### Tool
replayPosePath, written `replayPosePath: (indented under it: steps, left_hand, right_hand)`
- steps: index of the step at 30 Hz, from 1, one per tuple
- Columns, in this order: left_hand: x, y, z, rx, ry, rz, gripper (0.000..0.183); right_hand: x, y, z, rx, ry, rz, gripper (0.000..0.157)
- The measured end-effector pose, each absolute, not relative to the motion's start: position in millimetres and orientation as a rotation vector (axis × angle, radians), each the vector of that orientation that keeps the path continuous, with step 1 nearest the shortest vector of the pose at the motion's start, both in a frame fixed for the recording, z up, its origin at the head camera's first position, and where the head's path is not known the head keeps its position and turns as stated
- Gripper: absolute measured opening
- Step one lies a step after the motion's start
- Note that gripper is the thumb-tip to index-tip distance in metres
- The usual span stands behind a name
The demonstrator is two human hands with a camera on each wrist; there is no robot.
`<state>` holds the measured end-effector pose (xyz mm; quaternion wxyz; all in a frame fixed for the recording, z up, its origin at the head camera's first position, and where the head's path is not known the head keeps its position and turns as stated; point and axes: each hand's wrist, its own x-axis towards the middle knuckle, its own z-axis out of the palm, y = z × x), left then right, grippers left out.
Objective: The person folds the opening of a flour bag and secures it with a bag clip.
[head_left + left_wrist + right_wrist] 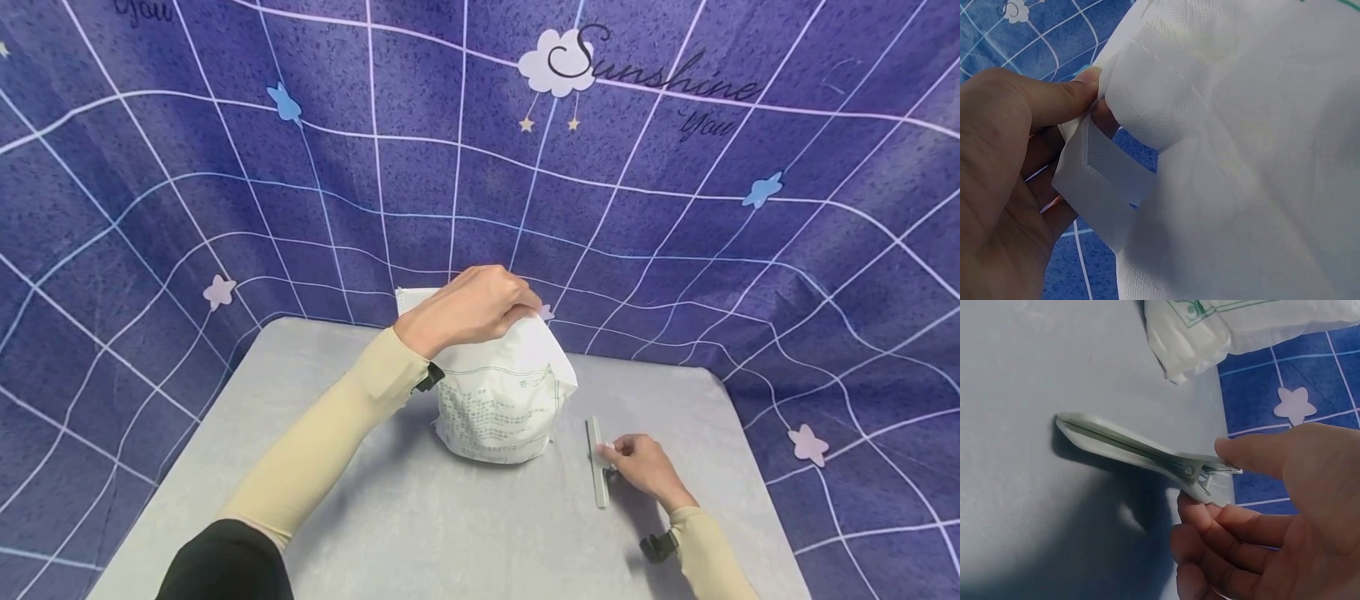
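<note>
A white cloth-like bag [495, 417] with green printing stands on the table, its lower part bulging. My left hand [480, 304] pinches its top edge. In the left wrist view, the left thumb lies on the near face of the bag [1260, 156], beside a slot cut through the material; some fingers are behind it. To the right of the bag, my right hand [648, 471] holds a long pale bag clip [597, 467] by its lever end. The right wrist view has the clip [1122, 444] between thumb and fingers; whether it touches the table is unclear.
Under everything is a table with a light grey cover [465, 533]. Behind and at both sides hangs a purple-blue curtain [645, 200] with a grid, stars and lettering. The bag's lower corner [1188, 347] lies near the clip in the right wrist view.
</note>
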<state>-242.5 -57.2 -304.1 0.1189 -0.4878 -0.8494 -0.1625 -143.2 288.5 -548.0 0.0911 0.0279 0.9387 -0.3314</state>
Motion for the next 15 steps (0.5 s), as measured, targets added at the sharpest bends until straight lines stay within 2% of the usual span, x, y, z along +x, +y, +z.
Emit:
replayPosePath:
  steps: [15]
  left_hand:
    - [-242,-57,-304,-1.42,-2.483,-0.463,0.022]
  right_hand:
    - [-144,289,-534,0.013,2.904,-1.001,0.025]
